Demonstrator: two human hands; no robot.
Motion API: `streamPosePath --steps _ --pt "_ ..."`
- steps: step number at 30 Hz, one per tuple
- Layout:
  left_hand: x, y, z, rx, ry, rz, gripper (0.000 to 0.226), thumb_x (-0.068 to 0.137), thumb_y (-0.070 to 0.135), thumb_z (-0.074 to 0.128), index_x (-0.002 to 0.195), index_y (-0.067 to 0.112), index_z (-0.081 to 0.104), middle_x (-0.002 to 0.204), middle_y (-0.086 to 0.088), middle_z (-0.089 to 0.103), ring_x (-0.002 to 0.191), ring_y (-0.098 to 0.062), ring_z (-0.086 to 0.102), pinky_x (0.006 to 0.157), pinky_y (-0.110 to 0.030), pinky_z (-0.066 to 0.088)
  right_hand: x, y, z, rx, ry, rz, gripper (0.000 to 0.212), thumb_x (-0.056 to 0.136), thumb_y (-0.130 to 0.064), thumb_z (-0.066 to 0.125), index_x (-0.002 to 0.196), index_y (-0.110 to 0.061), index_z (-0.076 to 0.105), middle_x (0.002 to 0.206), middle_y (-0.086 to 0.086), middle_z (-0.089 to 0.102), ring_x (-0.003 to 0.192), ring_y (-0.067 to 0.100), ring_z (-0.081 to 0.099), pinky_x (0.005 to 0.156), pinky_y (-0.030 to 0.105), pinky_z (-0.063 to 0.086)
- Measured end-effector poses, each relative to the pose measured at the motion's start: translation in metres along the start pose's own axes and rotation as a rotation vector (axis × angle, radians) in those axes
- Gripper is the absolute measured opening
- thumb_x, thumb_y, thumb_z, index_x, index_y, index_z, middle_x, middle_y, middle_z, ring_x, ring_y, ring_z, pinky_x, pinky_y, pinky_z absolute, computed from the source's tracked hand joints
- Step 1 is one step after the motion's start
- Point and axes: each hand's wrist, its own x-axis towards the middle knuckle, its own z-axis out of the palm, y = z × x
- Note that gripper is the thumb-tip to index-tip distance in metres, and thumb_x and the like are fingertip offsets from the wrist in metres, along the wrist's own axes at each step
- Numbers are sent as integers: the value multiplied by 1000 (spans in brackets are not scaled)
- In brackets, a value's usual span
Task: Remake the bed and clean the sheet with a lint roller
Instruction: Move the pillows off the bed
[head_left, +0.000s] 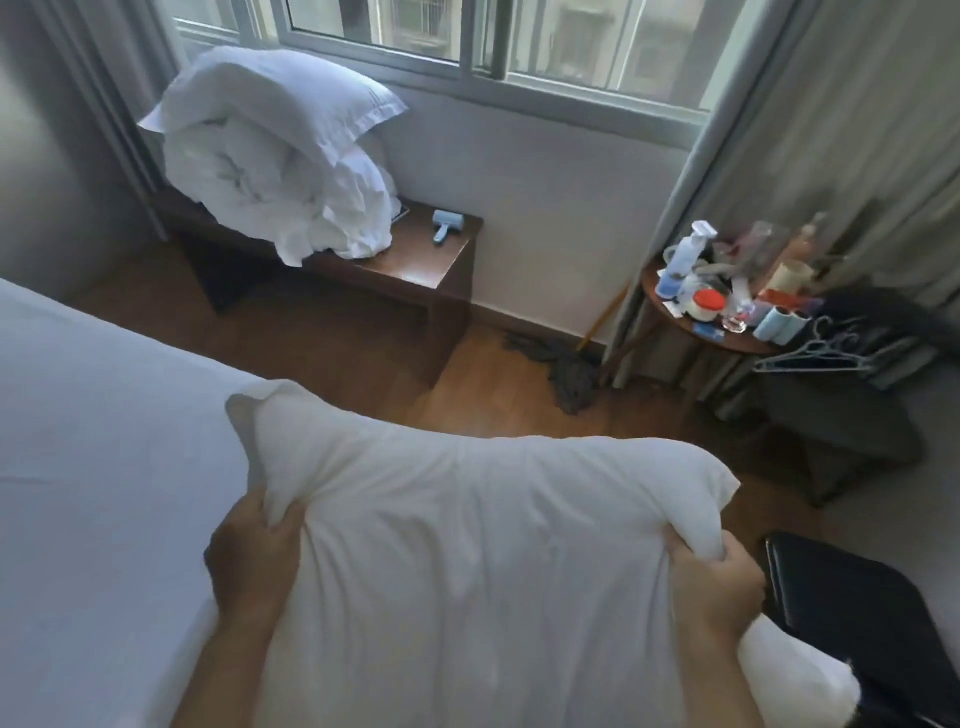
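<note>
I hold a white pillow (467, 545) in front of me, over the edge of the bed. My left hand (254, 556) grips its left side and my right hand (722, 582) grips its right side. The bed's white sheet (93, 457) stretches across the left. A light blue lint roller (444, 224) lies on the dark wooden bench (415, 270) under the window. On the same bench a rolled white duvet (280, 197) is piled, with a second pillow (270, 98) on top of it.
A round side table (727, 332) at the right carries bottles, jars and spare lint rolls (782, 323). Hangers (826, 353) lie on a dark seat beside it. A mop (566, 364) leans in the corner by the curtain. A black chair (852, 613) stands at lower right. The floor is wood.
</note>
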Motion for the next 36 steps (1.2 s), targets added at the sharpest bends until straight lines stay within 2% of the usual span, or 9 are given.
streamPosePath --steps 2,5,11,16,18,22,25,28,36 --pt "46 25 20 16 13 2 25 90 20 67 77 2 56 71 -18 60 67 -38 54 67 -39 42 35 -37 39 7 -10 -39 24 84 -29 77 76 -12 63 73 6 64 71 31 61 69 40 52" --pt "117 58 40 -12 68 22 26 91 24 66 89 -2 62 80 -24 65 75 -44 61 72 -45 48 81 -96 99 62 -27 -97 29 82 -29 79 72 -9 59 68 6 61 66 29 57 64 38 47" --pt "224 99 69 36 223 -22 36 94 32 63 79 0 56 80 -27 65 70 -46 60 71 -48 50 147 -163 206 147 -173 -139 18 86 -33 76 81 -21 63 78 -4 66 74 15 63 70 34 50" --pt "308 125 112 107 314 -143 44 79 40 54 79 -4 57 77 -30 62 72 -49 59 68 -46 45 225 -210 329 89 -286 -179 17 85 -30 77 82 -17 66 77 -1 67 74 21 64 70 36 54" --pt "339 133 133 120 333 -233 41 83 36 58 81 -4 59 80 -30 64 74 -49 60 69 -46 45 255 -237 384 49 -346 -216 19 82 -26 79 80 -12 67 73 2 66 70 26 63 69 38 55" --pt "402 157 156 96 427 -405 28 88 24 67 83 -3 60 82 -30 65 77 -49 60 73 -48 46 310 -321 483 -11 -473 -320 30 75 -24 80 70 -4 58 63 10 60 62 30 55 64 42 49" --pt "445 185 156 112 549 -409 44 78 40 53 83 -3 60 82 -31 64 77 -50 60 74 -50 47 331 -391 538 62 -536 -392 29 77 -23 78 67 -8 55 59 4 56 58 26 51 61 40 45" --pt "484 205 156 128 624 -450 46 75 43 50 80 -2 58 81 -33 63 77 -52 61 72 -49 46 344 -445 589 140 -588 -437 42 77 -20 79 61 -10 42 54 0 40 52 21 35 54 39 35" --pt "617 205 161 19 807 -510 35 76 40 52 77 4 51 75 -25 60 73 -46 56 69 -46 43 348 -532 715 308 -728 -399 44 78 -15 77 56 -20 39 48 -8 33 51 11 26 45 22 22"
